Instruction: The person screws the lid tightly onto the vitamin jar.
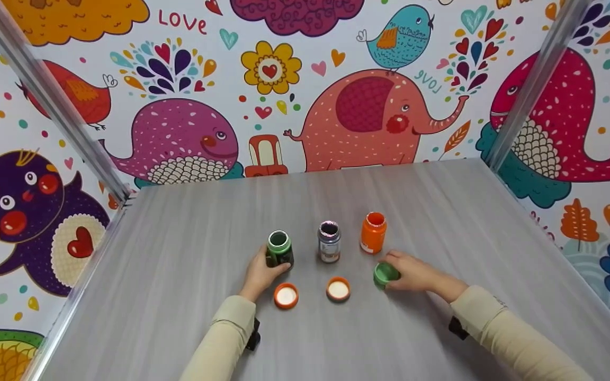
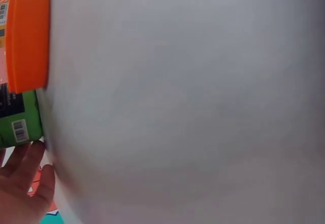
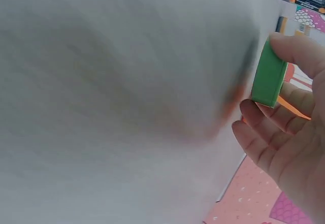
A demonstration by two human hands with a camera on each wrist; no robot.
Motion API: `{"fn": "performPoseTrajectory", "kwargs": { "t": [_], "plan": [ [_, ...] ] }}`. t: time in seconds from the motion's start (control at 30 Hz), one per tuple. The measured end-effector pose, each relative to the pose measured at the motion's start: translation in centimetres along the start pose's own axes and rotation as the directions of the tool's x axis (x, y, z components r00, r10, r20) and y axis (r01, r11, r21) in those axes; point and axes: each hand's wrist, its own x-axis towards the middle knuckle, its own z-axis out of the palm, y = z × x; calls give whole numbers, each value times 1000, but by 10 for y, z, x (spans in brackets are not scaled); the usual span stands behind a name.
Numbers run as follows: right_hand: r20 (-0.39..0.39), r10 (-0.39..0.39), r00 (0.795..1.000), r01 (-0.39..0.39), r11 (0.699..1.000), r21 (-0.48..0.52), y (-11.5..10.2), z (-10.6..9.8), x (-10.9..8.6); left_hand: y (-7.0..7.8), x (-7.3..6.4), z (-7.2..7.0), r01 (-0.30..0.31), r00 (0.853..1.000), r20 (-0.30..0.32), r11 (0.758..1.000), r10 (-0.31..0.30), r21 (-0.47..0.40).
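In the head view my left hand (image 1: 262, 274) grips an open green jar (image 1: 280, 250) at the left of a row of jars. The jar stands upright, its mouth facing up. Between thumb and fingers, my right hand (image 1: 413, 272) pinches a green lid (image 1: 386, 274), also seen edge-on as a green lid (image 3: 269, 74) in the right wrist view. A purple-rimmed jar (image 1: 329, 242) stands uncapped in the middle. To its right is an orange jar (image 1: 374, 233), also uncapped. Two orange-rimmed lids, one left (image 1: 286, 296) and one centre (image 1: 338, 289), lie with pale insides up.
Everything stands on a grey wood-grain table (image 1: 220, 217). Metal posts rise at its back left (image 1: 56, 106) and back right (image 1: 532, 90) corners. Printed cartoon walls (image 1: 262, 32) enclose the back and both sides.
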Motion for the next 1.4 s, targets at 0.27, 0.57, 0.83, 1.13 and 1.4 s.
{"fn": "performPoseTrajectory", "kwargs": {
  "t": [0.27, 0.57, 0.83, 1.13, 1.4],
  "plan": [
    [32, 12, 999, -15, 995, 94, -24, -16, 13, -2, -1, 0, 0, 1000, 6, 1000, 1, -10],
    [31, -32, 999, 30, 997, 72, -60, -27, 38, -4, -1, 0, 11, 1000, 9, 1000, -11, -9],
    [-33, -97, 995, 98, 995, 20, -80, -39, 70, -5, 0, 0, 2, 1000, -1, 1000, -2, -22],
    [-47, -83, 995, 82, 996, -29, -90, -38, 100, -5, 1, 0, -4, 1000, 7, 999, 4, -46],
    [-99, -105, 990, 97, 991, -87, -104, -33, 126, -4, 0, -1, -15, 1000, 8, 1000, 15, -18]
  ]
}}
